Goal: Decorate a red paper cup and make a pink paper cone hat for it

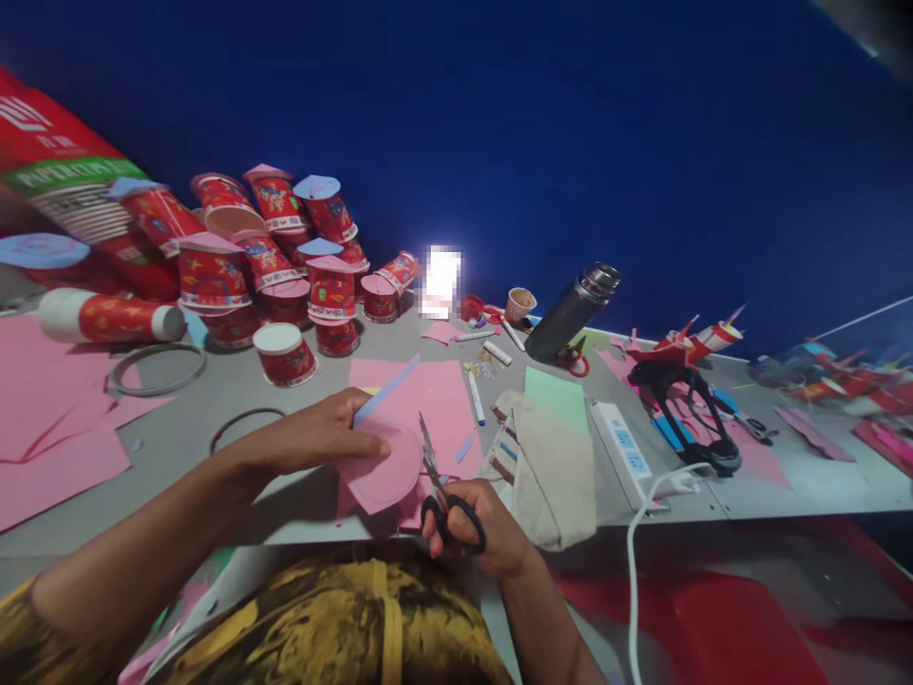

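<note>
My left hand (342,436) holds a piece of pink paper (389,473), thumb on top and fingers beneath. A faint curved line shows on this paper, and its right edge looks rounded. Over in my right hand (481,528) are scissors (432,466) with black handles, fingers through the loops. Their blades point up and away, close by the paper's right edge; whether they touch it I cannot tell. Under the paper lie more pink sheets (438,390), with small blue paper strips (463,447) on them.
Red paper cups (332,288) with pink and blue paper tops are stacked at the back left. A dark thermos (571,314) leans at the back. Right of my hands lie a beige cloth (556,466), a power strip (620,447) with a white cable, and a black strap frame (689,419).
</note>
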`<action>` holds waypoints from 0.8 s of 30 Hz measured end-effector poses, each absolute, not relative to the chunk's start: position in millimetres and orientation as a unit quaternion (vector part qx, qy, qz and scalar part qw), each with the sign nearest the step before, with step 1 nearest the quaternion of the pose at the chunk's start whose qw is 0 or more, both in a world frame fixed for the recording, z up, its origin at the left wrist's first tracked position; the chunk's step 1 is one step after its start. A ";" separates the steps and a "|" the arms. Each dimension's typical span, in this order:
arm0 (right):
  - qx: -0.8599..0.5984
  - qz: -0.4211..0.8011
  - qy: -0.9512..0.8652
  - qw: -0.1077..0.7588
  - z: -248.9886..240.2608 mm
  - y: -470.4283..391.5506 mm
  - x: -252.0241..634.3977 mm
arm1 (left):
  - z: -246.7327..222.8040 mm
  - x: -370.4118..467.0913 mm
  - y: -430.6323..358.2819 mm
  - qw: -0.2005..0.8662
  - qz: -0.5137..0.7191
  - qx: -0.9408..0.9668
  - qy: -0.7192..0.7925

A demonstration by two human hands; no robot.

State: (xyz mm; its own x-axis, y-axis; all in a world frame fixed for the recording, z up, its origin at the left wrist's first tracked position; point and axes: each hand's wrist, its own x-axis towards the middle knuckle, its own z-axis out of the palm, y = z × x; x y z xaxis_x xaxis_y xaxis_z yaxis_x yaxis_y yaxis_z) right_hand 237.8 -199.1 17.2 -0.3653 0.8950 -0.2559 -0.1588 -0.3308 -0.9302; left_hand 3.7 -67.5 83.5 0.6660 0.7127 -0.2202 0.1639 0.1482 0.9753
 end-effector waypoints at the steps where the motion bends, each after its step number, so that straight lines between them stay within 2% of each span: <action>1: -0.421 0.698 -0.440 0.377 17.1 -199.0 237.5 | 84.4 4.1 -67.3 0.664 0.199 0.629 0.352; 14: -0.428 0.696 -0.444 0.367 7.8 -197.3 239.5 | 85.2 5.0 -63.1 0.604 0.165 0.706 0.332; 21: -0.449 0.677 -0.445 0.377 9.8 -198.4 234.9 | 86.2 0.3 -65.2 0.715 0.185 0.586 0.334; 24: -0.464 0.659 -0.443 0.393 8.2 -199.2 230.1 | 73.7 -3.5 -82.4 0.769 0.265 0.462 0.354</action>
